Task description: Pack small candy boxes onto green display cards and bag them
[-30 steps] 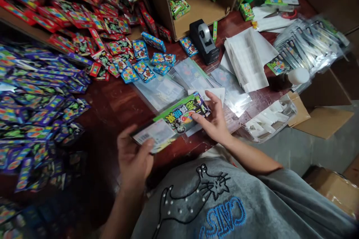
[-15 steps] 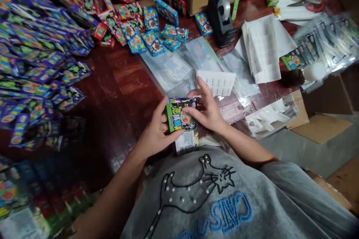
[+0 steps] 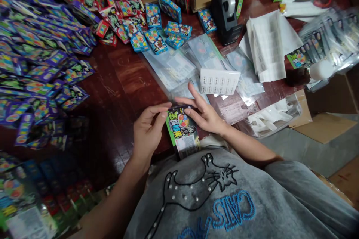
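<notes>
A black and green candy pack [image 3: 183, 129] with a colourful wheel and a white label at its lower end rests upright against my body at the table's front edge. My left hand [image 3: 150, 129] has thumb and forefinger pinched together at its upper left corner. On the upper right side, my right hand [image 3: 206, 115] holds the pack with the thumb on its front, while the forefinger and another finger stretch out past the top. What lies behind the pack is hidden. Just beyond my right fingers is a white sticker sheet [image 3: 219, 82] with rows of round stickers.
Purple candy boxes [image 3: 36, 63] are heaped at left, red boxes [image 3: 129, 7] behind, several blue boxes [image 3: 155, 41] nearer. Clear bags [image 3: 171, 67] lie mid-table. A black tape dispenser [image 3: 226, 18], paper sheets [image 3: 266, 44], scissors [image 3: 316, 0] and packed bags [image 3: 328, 41] are at right.
My left hand has shifted from the pack's left side and lower front up to its top left corner. The purple edge that showed above the pack is now mostly out of sight.
</notes>
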Tool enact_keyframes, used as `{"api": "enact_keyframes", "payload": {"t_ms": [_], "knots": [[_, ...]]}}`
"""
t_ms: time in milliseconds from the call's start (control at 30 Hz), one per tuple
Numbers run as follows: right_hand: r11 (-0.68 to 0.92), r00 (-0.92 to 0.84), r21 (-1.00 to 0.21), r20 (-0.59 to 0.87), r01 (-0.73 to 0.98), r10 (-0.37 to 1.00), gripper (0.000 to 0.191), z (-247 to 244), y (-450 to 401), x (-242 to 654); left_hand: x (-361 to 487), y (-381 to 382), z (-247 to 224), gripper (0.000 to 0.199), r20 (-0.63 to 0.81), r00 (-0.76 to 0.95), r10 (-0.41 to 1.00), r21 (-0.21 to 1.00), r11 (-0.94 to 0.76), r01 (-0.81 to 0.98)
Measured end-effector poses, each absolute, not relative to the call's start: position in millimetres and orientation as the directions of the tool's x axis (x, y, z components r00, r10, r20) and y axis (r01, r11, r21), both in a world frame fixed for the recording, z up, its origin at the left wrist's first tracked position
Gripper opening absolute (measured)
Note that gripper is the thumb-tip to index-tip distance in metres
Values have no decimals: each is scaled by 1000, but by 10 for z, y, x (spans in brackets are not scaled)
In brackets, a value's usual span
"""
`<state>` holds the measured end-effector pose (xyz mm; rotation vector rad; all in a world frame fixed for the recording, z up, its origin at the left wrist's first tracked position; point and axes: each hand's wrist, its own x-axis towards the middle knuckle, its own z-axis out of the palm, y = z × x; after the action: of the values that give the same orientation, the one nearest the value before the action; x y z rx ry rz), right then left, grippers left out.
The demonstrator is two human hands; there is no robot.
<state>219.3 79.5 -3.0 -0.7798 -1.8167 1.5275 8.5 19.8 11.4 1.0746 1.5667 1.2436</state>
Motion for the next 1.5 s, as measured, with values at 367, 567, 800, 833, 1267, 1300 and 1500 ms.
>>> {"api": "enact_keyframes", "payload": {"t_ms": [367,567,800,833,1267,1300,1500], "knots": [[-255,-470,-958,-166,-130,867,99,162,818,2193,85,264,464,17,-248,-216,944,954,277,114],[-382,-418,-918,-307,-109,855,113,352,951,2150,88,411,598,18,-313,-201,928,927,345,147],[-238,-623,-971,-162,-40,765,75,369,907,2428,-48,300,476,27,-228,-54,972,959,234,161],[-167,-650,-985,-109,-28,752,69,393,913,2482,-48,283,459,27,-199,-40,979,966,203,160],[505,-836,-755,-101,417,539,7,951,1407,2339,75,293,437,14,-107,-47,993,977,114,181],[516,-812,-721,-111,463,573,12,947,1387,2315,72,290,440,13,-104,-47,994,979,110,173],[695,-821,-580,76,425,566,17,944,1228,2289,116,241,457,12,-99,-68,993,989,106,108]]}}
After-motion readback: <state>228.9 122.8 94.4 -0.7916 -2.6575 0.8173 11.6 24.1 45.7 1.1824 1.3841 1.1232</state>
